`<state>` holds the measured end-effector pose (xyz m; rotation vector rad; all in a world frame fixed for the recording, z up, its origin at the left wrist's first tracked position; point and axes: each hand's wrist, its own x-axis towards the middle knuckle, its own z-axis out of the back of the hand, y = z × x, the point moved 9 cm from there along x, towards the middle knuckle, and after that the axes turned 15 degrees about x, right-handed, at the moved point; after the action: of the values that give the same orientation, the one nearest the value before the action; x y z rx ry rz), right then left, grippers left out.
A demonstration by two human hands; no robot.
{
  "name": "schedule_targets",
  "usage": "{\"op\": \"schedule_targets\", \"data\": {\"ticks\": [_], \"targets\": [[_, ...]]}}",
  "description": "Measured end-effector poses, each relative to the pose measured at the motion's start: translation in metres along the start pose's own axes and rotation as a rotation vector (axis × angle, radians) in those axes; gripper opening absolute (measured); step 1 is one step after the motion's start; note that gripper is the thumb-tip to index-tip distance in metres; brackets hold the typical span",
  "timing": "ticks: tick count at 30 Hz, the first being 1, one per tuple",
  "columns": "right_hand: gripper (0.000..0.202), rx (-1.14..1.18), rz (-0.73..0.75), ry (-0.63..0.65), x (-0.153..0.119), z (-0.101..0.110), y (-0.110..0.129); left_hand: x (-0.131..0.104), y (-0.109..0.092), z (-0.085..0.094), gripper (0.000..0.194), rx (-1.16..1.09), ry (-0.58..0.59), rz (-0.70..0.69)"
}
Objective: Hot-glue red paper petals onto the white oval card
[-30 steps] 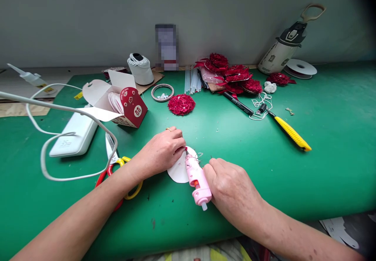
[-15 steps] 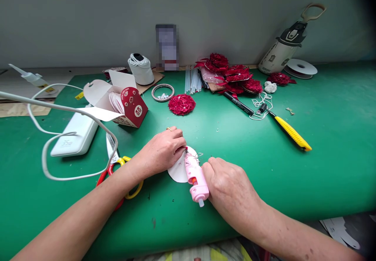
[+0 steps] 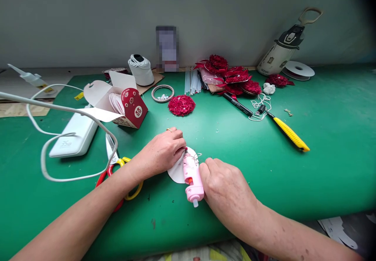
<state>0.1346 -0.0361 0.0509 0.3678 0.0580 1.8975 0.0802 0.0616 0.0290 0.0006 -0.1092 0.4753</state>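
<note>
A pink hot glue gun [image 3: 193, 178] is gripped in my right hand [image 3: 225, 182], its nozzle pointing away from me over a white paper disc [image 3: 176, 173]. From its back end pokes a clear glue stick. My left hand [image 3: 166, 149] is closed at the disc's upper left edge, with fingertips curled down beside the nozzle. A small bit of red shows there; what exactly the fingers pinch is hidden. A loop of thin white string shows by the disc's right side. Under my left forearm lie scissors [image 3: 111, 151] with red and yellow handles.
Beyond my hands lie a red ribbon flower [image 3: 181, 105], a tape ring [image 3: 162, 93] and a pile of red flowers [image 3: 235, 75]. A red and white box [image 3: 133, 110], power bank [image 3: 75, 133] and looping cable stand left. To the right are a yellow cutter [image 3: 290, 134], marker [image 3: 237, 104] and bottle [image 3: 277, 53].
The glue gun and my right hand have shifted slightly to the left, the gun's back end most. My left hand stays nearly in place.
</note>
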Motion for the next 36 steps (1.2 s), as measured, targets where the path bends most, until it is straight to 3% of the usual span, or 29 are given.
{"op": "schedule_targets", "data": {"ticks": [11,19,36], "targets": [[0.025,0.013,-0.039,0.015,-0.002,-0.007,0.001,0.0,0.0,-0.003,0.023,-0.005,0.016,0.003],[0.027,0.045,-0.005,-0.055,-0.014,0.003,-0.007,0.0,-0.002,0.0,0.026,0.009,-0.002,-0.028],[0.023,0.094,0.017,0.026,-0.003,-0.006,-0.016,-0.001,0.0,0.002,0.025,-0.007,-0.049,-0.065]]}}
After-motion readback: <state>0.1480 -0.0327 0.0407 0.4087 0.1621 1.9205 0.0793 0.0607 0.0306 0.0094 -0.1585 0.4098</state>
